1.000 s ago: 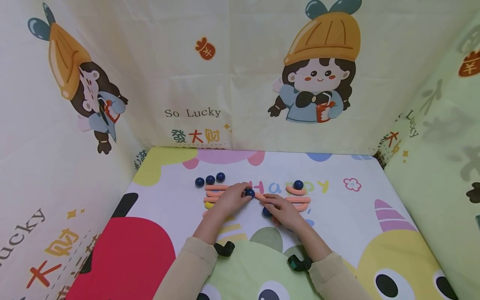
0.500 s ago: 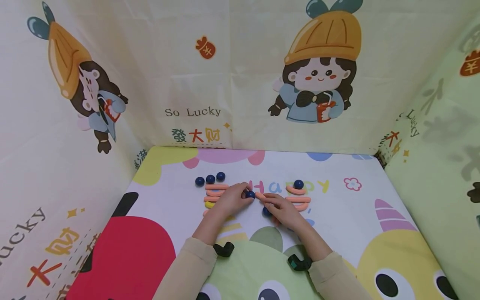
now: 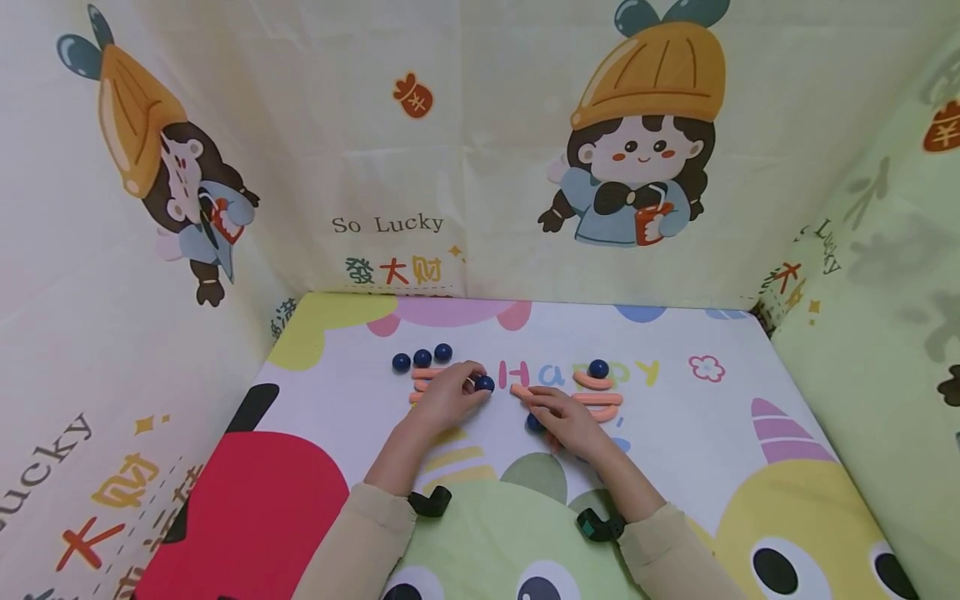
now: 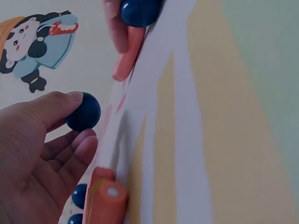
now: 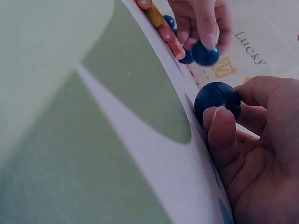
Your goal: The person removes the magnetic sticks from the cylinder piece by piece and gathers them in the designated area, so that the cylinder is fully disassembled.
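Note:
My left hand (image 3: 446,400) pinches a dark blue ball (image 3: 484,384) between thumb and fingers. In the left wrist view this ball (image 4: 85,113) is held up off the printed tabletop. To its right, my right hand (image 3: 567,422) grips a second blue ball (image 3: 534,422), seen closely as a round ball with a seam (image 5: 217,100) in the right wrist view. A short pink rod (image 3: 519,390) sticks out from under the right fingers toward the left hand, its near part hidden. Left of the left hand, pink rods (image 3: 427,374) lie partly covered by it.
Three blue balls (image 3: 422,358) sit in a row at the back left. On the right lie straight and curved pink rods (image 3: 597,400), with another blue ball (image 3: 598,368) by the rearmost. A yellow piece (image 5: 155,17) shows among the left rods. Printed cloth walls (image 3: 495,267) enclose the table.
My left hand has drawn back to the left with its blue ball, widening the gap to the pink rod. The right hand has stayed almost in place.

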The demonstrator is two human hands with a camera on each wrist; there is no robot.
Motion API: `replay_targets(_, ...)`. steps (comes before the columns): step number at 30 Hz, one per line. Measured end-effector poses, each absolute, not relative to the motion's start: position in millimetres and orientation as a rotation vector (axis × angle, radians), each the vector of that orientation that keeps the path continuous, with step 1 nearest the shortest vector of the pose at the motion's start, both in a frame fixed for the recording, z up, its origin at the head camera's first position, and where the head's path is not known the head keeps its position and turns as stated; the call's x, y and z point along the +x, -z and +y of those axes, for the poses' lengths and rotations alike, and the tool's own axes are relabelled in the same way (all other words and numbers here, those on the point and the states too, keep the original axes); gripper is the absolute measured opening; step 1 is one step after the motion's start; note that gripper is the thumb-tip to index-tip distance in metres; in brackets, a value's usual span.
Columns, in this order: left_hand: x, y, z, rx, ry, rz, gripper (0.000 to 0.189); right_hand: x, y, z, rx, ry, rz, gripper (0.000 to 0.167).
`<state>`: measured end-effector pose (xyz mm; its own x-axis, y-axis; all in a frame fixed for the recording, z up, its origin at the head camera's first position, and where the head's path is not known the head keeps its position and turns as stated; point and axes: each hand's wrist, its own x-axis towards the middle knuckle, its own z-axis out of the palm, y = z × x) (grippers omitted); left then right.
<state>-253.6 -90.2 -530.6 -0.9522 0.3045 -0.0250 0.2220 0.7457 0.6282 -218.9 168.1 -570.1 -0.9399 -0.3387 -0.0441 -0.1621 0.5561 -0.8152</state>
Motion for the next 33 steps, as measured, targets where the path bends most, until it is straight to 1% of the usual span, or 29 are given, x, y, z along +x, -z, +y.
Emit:
replay_targets(6,-249,523,-110,0.309,-1.047,2.858,0.034,-218,569,170,-0.440,1.336,2.585,0.038)
replay_targets(11,-244,521,-125,0.200,-1.095,2.858,0.039,-217,570,172,-0.443,1.346,2.576,0.039)
replay_targets(19,-239,528,-158,0.056,-1.234,2.796,0.046,-217,570,172,-0.385,1.424,2.504,0.039)
replay_targets(24,-236,535,-183,-0.028,-1.306,2.791,0.043,-215,570,170,-0.354,1.437,2.490,0.040)
replay_targets(31,-238,542,-203,-0.045,-1.100,2.935,0.047,-215,568,169,-0.348,1.439,2.491,0.042)
replay_targets(33,-238,545,-205,-0.043,-1.074,2.948,0.044,-215,568,169,-0.342,1.444,2.485,0.042)
